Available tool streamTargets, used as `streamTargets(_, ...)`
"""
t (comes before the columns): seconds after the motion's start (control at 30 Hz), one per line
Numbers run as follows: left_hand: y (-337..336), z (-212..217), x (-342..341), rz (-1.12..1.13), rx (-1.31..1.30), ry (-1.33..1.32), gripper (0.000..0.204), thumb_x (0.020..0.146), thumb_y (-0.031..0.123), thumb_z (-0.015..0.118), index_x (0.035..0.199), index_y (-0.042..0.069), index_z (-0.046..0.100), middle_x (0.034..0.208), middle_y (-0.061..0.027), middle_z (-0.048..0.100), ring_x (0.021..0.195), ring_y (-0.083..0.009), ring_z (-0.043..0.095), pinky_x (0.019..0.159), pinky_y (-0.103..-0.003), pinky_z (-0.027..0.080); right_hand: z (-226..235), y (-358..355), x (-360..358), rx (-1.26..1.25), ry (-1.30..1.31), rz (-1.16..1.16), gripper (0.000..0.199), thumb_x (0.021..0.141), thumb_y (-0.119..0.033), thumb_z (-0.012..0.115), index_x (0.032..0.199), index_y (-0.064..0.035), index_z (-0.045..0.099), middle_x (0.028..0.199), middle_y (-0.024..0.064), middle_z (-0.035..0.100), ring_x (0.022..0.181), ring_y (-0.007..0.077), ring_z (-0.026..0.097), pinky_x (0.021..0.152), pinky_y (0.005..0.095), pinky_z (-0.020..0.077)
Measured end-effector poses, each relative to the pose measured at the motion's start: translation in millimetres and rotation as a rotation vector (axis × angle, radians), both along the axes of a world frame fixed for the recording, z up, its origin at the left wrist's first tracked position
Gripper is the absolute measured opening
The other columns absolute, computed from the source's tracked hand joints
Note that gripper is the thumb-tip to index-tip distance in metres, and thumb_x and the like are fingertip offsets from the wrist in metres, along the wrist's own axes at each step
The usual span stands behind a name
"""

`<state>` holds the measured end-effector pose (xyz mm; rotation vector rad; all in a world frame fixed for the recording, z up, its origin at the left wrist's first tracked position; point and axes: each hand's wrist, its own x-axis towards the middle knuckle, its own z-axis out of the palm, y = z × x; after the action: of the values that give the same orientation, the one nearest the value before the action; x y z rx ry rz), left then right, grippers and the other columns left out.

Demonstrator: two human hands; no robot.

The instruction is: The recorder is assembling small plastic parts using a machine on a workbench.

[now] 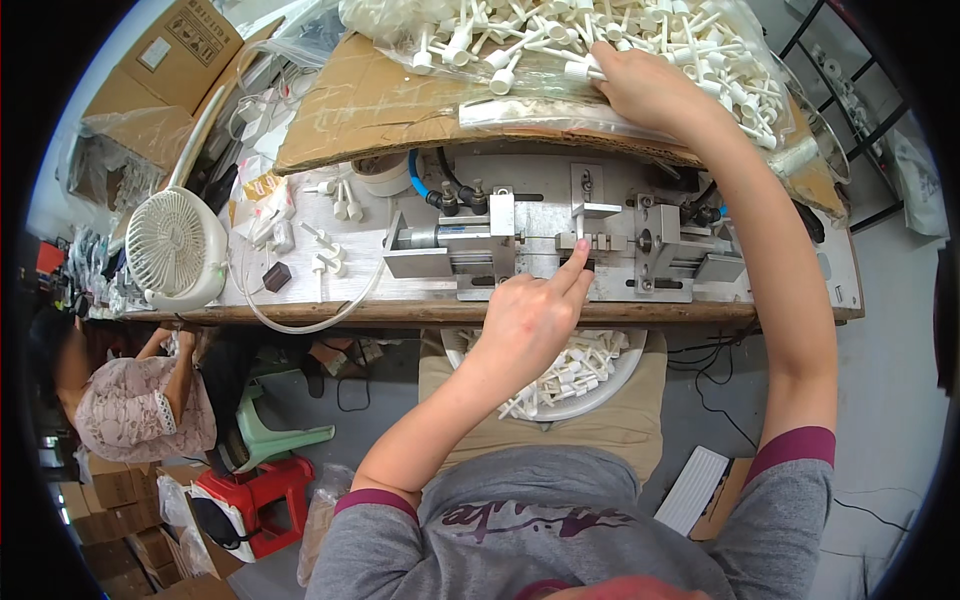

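Observation:
My left hand reaches over a metal clamping fixture on the bench. Its index finger is stretched out, the tip at a small white plastic stem in the middle of the fixture; the thumb is hidden. Farther away, my right hand is at the edge of a heap of white plastic stemmed parts. Its fingers are closed at a white part with a ribbed cap; the fingertips are partly hidden. The heap lies on a clear plastic bag over a cardboard sheet.
Metal cylinder units with hoses flank the fixture. A white fan and loose white parts are to the left. A bowl of similar parts rests on my lap. Another person sits at far left, near a green stool.

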<state>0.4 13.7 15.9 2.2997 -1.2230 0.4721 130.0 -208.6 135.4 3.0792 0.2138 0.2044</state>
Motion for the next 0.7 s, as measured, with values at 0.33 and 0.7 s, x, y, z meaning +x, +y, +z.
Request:
streamTargets(0.33, 6.6, 28.2, 1.4, -0.028, -0.391, 0.222, 0.050, 0.079, 0.017, 0.082, 0.124, 0.005, 0.065, 0.112, -0.0121, 0.071, 0.060, -0.0163, 0.067, 0.058, -0.027, 0.054, 12.6, -3.6, -80.1, 0.819, 0.128, -0.028, 0.039, 0.101, -0.040, 0.052, 0.094, -0.0027, 0.061, 0.066, 0.0034, 0.055, 0.060, 0.0120, 0.053, 0.055, 0.0303, 0.0401)
streamTargets(0.7, 5.9, 31.1, 1.3, -0.131, -0.524, 0.227, 0.037, 0.073, -0.002, 0.078, 0.109, 0.001, 0.069, 0.102, -0.0109, 0.068, 0.087, -0.0212, 0.068, 0.072, -0.032, 0.057, -44.2, 38.8, -177.5, 1.450, 0.691, -0.022, 0.035, 0.104, -0.037, 0.052, 0.101, -0.0045, 0.062, 0.061, -0.0068, 0.044, 0.056, 0.0034, 0.037, 0.049, 0.0243, 0.0282)
